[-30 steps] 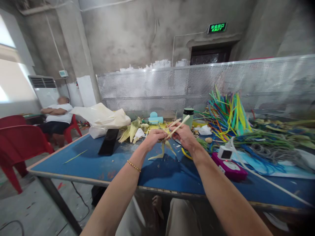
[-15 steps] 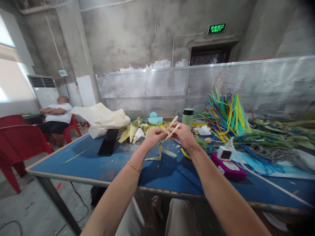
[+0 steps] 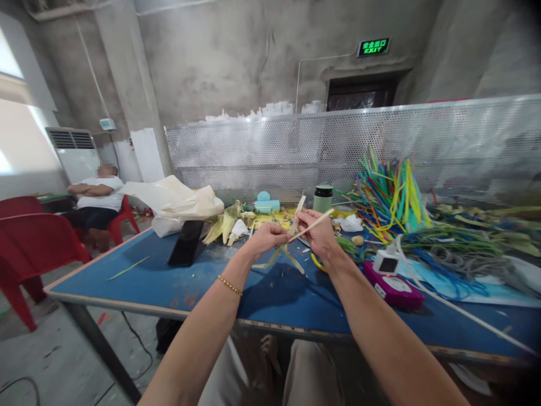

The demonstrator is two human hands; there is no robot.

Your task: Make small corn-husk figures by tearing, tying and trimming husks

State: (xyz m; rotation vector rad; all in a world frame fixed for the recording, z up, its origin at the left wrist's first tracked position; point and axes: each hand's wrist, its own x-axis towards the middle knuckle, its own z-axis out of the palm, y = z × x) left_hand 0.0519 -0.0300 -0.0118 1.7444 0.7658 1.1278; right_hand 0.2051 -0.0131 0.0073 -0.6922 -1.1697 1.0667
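Over the middle of the blue table, both my hands grip pale corn husk strips. My left hand pinches them from the left, thumb and fingers together. From the other side, my right hand is closed on them too. One strip end points upward between the hands, and another slants up to the right across my right fingers. Loose ends hang below, toward the tabletop. Where the strips cross is partly covered by my fingers. Behind my left hand lies a pile of corn husks.
On the left are a black phone and a pale plastic bag. A green thermos stands behind my right hand. Farther right are colourful strips, a purple box and a white cable. A person sits at far left.
The strip at my right hand has swung to slant farther right, across the fingers. The loose ends below have shifted, and my left hand has moved slightly left and down.
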